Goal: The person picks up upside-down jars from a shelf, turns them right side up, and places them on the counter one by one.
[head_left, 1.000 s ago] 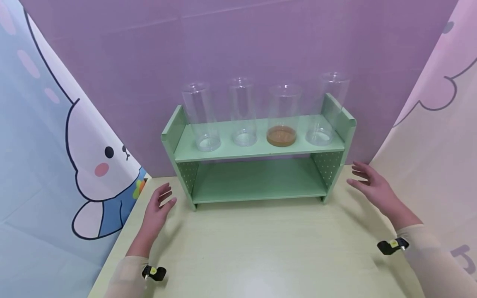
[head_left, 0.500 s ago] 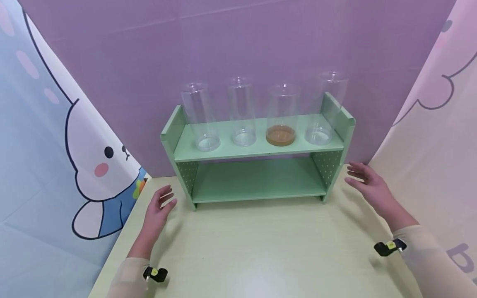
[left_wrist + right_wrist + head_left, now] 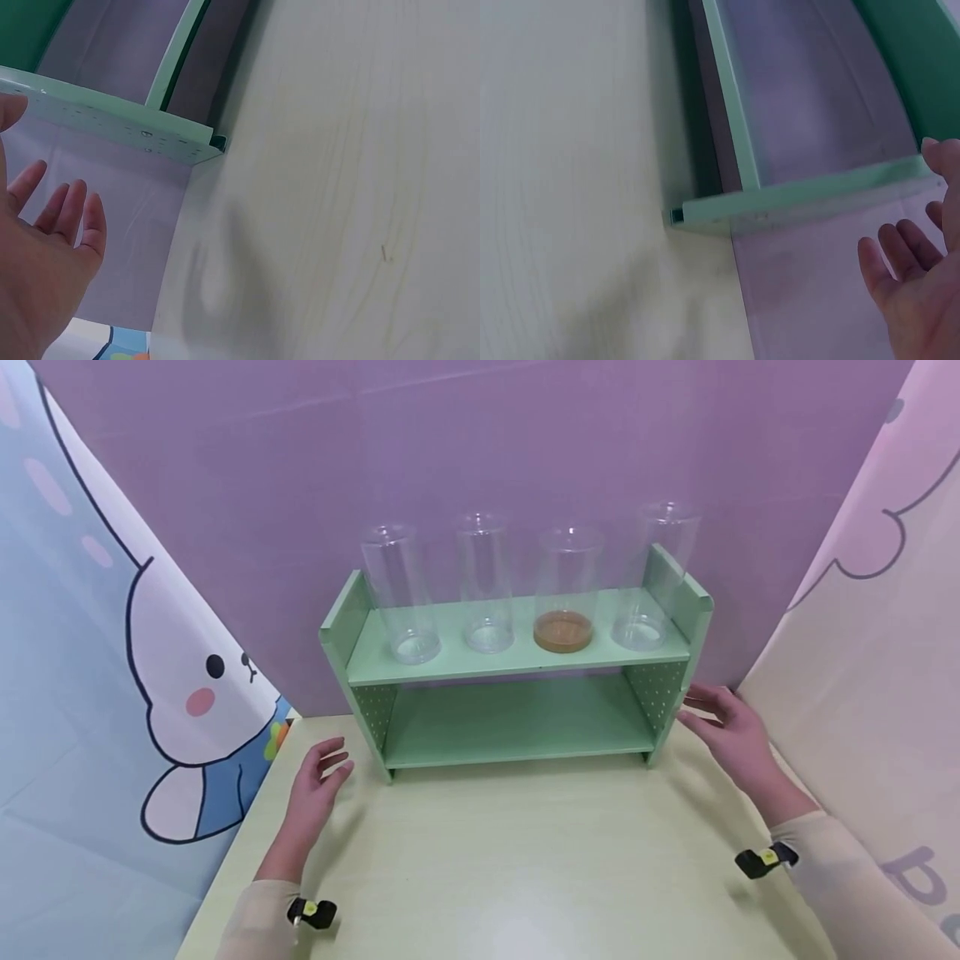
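A green two-tier shelf stands on the table, with several tall clear cylindrical containers on its upper board. From the left come a clear one, a second clear one, one with a layer of brown content at its bottom, and another clear one. My left hand hovers apart from the shelf's left side, its fingers loosely bent and holding nothing. At the right side panel, my right hand has its thumb and fingertips close to the edge; whether they touch is unclear.
The pale wooden table extends in front of the shelf. A purple curtain hangs right behind it. Printed cloths with a rabbit at the left and a pink pattern at the right close in the sides.
My right hand has moved left, up to the shelf's right side panel. The left hand has barely shifted. The shelf and containers stay in place, apart from a slight camera drift.
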`<state>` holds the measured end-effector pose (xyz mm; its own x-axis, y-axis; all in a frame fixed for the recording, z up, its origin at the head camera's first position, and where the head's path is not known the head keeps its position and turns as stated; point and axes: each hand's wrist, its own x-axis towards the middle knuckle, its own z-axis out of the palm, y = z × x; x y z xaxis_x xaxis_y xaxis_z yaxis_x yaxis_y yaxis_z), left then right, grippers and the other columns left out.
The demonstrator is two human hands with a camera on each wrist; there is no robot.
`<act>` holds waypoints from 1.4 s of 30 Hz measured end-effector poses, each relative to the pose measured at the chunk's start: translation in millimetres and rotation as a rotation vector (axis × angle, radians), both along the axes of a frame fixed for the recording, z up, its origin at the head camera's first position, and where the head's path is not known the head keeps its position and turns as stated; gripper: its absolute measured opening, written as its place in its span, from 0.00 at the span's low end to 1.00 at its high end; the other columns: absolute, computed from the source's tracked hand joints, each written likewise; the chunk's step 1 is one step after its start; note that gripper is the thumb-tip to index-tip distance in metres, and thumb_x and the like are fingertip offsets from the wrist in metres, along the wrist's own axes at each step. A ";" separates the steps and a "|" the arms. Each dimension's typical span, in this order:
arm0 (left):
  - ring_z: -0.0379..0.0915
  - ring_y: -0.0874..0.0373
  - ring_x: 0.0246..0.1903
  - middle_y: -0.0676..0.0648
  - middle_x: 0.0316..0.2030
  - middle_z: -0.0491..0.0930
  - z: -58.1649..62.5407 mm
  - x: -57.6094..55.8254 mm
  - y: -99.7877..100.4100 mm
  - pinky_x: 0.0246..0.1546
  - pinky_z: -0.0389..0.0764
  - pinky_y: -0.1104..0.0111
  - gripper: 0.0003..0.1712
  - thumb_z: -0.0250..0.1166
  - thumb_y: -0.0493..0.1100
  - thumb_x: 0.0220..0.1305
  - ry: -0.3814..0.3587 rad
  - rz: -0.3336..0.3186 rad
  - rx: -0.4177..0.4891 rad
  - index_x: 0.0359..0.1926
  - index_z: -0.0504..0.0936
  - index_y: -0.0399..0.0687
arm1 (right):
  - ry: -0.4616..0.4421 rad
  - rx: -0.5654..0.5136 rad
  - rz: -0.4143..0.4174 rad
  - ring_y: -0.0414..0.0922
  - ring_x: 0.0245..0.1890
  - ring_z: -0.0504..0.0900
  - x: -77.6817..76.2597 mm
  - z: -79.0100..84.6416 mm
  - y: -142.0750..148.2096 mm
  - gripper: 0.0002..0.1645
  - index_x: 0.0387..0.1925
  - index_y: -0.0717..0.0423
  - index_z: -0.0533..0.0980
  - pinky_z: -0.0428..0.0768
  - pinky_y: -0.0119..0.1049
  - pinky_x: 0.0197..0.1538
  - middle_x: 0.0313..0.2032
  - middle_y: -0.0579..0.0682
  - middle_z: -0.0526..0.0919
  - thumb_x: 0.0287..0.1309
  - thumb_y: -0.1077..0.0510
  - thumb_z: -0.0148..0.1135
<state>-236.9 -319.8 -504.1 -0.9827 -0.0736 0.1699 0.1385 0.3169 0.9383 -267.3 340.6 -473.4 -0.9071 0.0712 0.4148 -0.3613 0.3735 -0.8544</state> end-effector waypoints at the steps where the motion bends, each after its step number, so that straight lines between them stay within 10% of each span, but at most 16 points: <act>1: 0.64 0.42 0.76 0.40 0.79 0.65 -0.2 0.1 -0.9 0.61 0.72 0.83 0.33 0.61 0.42 0.86 -0.002 0.004 -0.005 0.82 0.62 0.38 | 0.004 -0.008 -0.002 0.28 0.58 0.83 -0.9 -0.4 -2.5 0.30 0.72 0.65 0.77 0.82 0.19 0.56 0.59 0.40 0.82 0.73 0.63 0.73; 25: 0.66 0.41 0.75 0.39 0.80 0.64 -0.3 3.0 -1.8 0.58 0.73 0.84 0.31 0.61 0.41 0.86 -0.006 0.023 0.012 0.81 0.64 0.38 | 0.034 -0.073 -0.201 0.25 0.45 0.86 -4.8 -2.9 -32.3 0.24 0.65 0.69 0.83 0.85 0.19 0.48 0.46 0.37 0.89 0.73 0.63 0.72; 42: 0.72 0.45 0.68 0.43 0.67 0.75 20.7 6.6 15.7 0.62 0.76 0.77 0.25 0.65 0.41 0.84 0.143 0.022 -0.050 0.74 0.72 0.37 | 0.050 -0.090 -0.205 0.25 0.46 0.86 -1.2 -0.7 -37.0 0.23 0.64 0.67 0.83 0.85 0.20 0.49 0.48 0.45 0.91 0.72 0.63 0.73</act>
<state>-230.3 -304.1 -483.4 -0.9464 -0.0828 0.3120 0.2620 0.3676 0.8923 -268.5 303.6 -474.1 -0.8486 0.2905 0.4422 -0.3282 0.3665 -0.8706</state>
